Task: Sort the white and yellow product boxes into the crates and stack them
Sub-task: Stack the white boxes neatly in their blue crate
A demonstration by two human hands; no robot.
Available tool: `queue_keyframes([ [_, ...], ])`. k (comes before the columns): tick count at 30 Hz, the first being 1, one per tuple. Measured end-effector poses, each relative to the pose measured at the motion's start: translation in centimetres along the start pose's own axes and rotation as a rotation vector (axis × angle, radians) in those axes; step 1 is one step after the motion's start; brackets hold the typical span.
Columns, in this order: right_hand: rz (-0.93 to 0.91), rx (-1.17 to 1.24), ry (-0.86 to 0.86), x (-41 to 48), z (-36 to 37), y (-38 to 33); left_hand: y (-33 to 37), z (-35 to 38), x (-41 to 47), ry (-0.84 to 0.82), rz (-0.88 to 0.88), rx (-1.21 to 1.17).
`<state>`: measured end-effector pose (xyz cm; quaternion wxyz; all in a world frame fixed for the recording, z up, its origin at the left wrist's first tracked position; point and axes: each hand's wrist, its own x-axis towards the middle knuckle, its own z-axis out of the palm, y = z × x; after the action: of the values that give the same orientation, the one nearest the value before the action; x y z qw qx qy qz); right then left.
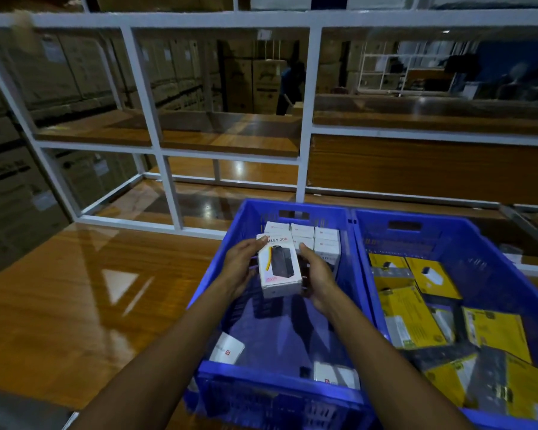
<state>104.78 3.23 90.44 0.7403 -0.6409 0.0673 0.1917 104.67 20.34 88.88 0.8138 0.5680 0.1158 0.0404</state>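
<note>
I hold a white product box (pixel 278 266) above the left blue crate (pixel 224 265). My left hand (pixel 241 265) grips its left side and my right hand (pixel 319 276) grips its right side. Behind it, a stack of white boxes (pixel 319 240) stands against the crate's far wall. Two more white boxes lie at the crate's near end, one (pixel 227 349) on the left, one (pixel 336 373) on the right. The right blue crate (pixel 479 243) holds several yellow boxes (pixel 413 318) lying loosely at mixed angles.
Both crates stand side by side on a glossy wooden table (pixel 75 299). A white metal frame with glass panes (pixel 168 187) rises behind the table. Stacked cardboard cartons (pixel 13 193) fill the left, and a person in blue (pixel 291 88) stands far behind the glass.
</note>
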Motion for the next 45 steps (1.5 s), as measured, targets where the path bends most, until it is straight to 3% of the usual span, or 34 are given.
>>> queue_keyframes([
  [10,-0.084,0.081,0.023,0.1,0.4,-1.0,0.8,1.4,-0.2,0.024,0.078,-0.191],
  [15,-0.261,0.026,0.082,1.5,0.9,-2.8,2.0,2.3,0.8,-0.073,0.099,-0.152],
  [19,-0.359,-0.007,0.155,3.2,0.9,-3.1,3.2,4.2,2.6,-0.043,0.074,-0.082],
  [29,-0.381,0.032,0.223,5.7,-0.6,-2.2,1.4,6.0,4.9,-0.041,-0.046,-0.011],
  [38,-0.419,0.042,0.191,5.7,-0.8,-2.3,1.2,5.4,5.3,-0.039,0.012,0.051],
  [42,-0.519,0.032,0.216,5.0,-0.7,-2.6,1.4,5.4,4.7,0.033,0.090,0.093],
  [45,-0.610,0.009,0.185,4.5,-0.8,-2.6,1.2,5.3,5.1,0.066,0.016,0.058],
])
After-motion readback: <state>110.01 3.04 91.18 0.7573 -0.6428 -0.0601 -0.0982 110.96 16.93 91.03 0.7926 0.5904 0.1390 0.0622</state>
